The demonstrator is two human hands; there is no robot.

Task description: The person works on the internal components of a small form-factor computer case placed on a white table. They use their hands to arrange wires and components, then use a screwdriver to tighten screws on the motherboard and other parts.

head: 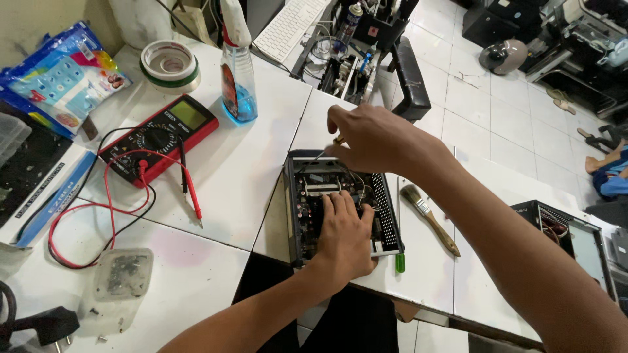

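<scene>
Left hand rests fingers-together inside the open metal case; right hand pinches a screwdriver

White tiled worktop across lower left, pale tiled floor upper right, dark cluttered shelving far corner.

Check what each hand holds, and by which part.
Right hand grips a thin metal screwdriver by its yellowish handle. Left hand holds nothing, resting inside the open black metal electronics case.

head camera looks steeply down, close over white worktable.
</scene>
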